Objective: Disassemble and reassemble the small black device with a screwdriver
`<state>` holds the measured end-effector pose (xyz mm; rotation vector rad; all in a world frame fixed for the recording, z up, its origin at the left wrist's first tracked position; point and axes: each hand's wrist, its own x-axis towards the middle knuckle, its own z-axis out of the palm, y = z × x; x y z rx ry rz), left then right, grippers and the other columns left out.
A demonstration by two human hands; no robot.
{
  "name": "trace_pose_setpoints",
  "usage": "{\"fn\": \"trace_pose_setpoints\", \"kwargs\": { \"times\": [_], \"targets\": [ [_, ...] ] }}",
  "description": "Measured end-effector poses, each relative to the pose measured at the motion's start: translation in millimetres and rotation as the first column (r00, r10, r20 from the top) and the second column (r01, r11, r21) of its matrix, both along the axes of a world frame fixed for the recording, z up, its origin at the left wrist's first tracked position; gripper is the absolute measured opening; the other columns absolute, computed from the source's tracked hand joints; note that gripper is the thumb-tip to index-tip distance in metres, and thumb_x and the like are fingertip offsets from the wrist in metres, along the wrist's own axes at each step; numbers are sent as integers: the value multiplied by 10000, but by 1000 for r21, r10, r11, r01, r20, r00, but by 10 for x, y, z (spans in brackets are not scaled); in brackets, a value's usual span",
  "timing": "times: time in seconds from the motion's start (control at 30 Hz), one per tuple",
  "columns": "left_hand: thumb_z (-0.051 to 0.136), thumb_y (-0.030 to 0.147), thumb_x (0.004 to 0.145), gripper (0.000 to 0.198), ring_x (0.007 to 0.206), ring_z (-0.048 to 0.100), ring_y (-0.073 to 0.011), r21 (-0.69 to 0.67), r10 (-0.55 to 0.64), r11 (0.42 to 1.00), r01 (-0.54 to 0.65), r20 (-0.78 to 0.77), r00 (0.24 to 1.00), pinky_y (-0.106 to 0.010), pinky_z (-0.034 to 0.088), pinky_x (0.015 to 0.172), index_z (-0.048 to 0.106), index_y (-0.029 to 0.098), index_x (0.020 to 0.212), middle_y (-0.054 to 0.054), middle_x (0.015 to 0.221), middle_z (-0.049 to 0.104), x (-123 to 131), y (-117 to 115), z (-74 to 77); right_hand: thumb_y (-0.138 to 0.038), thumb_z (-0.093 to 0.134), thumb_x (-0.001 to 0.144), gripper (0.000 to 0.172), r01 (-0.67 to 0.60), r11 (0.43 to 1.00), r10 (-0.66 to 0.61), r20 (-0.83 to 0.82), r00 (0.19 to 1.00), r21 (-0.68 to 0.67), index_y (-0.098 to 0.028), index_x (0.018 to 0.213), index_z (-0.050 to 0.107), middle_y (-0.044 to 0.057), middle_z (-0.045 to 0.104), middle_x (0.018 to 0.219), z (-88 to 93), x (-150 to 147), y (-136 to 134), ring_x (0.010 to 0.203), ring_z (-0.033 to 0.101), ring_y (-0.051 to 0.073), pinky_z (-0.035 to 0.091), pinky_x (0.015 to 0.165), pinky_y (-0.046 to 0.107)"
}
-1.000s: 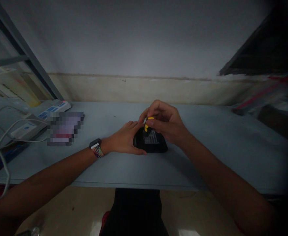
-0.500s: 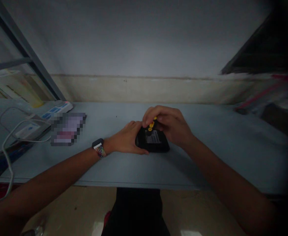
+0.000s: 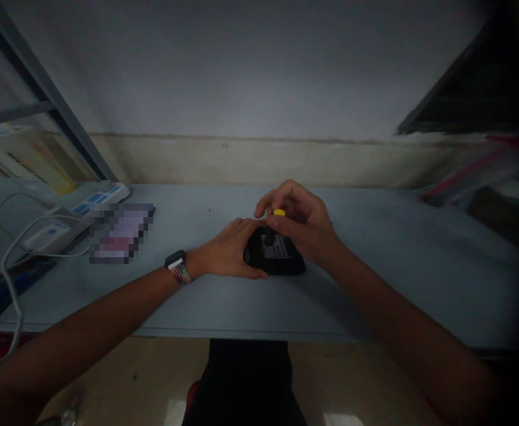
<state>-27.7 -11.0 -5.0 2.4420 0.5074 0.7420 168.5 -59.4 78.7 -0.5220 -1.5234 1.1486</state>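
A black device (image 3: 297, 263) with rounded corners and a printed label on its upper face lies on the table. My left hand (image 3: 230, 248) is closed round its left side, thumb along the near edge and fingers along the far edge. Over the device, my right hand (image 3: 306, 225) pinches a short yellow-and-black screwdriver (image 3: 279, 212) between thumb and fingers. Its yellow end points up and its dark lower part stands above the label. The tip is too dark to make out. A watch with a patterned strap (image 3: 179, 269) is on my left wrist.
On the blue-grey table (image 3: 215, 302), a phone with a blurred screen (image 3: 122, 234) lies at left beside a white power strip (image 3: 102, 198) and cables (image 3: 9, 260). A yellowish clear container (image 3: 42, 160) stands behind. A bag with a red edge (image 3: 467, 168) is at right.
My right hand has turned about the screwdriver, its fingers lifting and loosening at the far side. The screwdriver now stands more upright, yellow end up. The left hand and device stay put.
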Motion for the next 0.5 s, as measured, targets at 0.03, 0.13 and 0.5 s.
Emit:
{"fn": "trace_pose_setpoints", "kwargs": {
  "times": [0.03, 0.13, 0.5],
  "targets": [
    [909, 774, 717, 1169, 1406, 571, -467, 11, 5, 1000, -5, -12, 1000, -722, 419, 1196, 406, 244, 1629, -216, 1508, 612, -3, -3, 1, -282, 950, 851, 302, 16, 999, -16, 8, 1000, 32, -227, 911, 660, -3, 771, 948, -3, 19, 14, 804, 707, 121, 555, 701, 225],
    [900, 782, 722, 1160, 1352, 600, -459, 33, 27, 999, -25, -48, 999, -714, 439, 1175, 422, 225, 1620, -221, 1492, 620, -11, -11, 1, -276, 942, 863, 188, 50, 992, -55, 39, 998, 115, -229, 950, 782, 15, 773, 972, -25, 92, 54, 866, 710, 139, 556, 728, 236],
    [867, 820, 730, 1074, 1278, 611, -431, 33, 34, 999, -31, -86, 996, -678, 494, 1124, 498, 219, 1540, -199, 1417, 647, -17, -23, 40, -359, 689, 1011, 236, 49, 998, -52, 105, 993, 29, -202, 875, 802, 35, 722, 817, 41, 141, -99, 643, 580, 139, 420, 548, 276]
  ]
}}
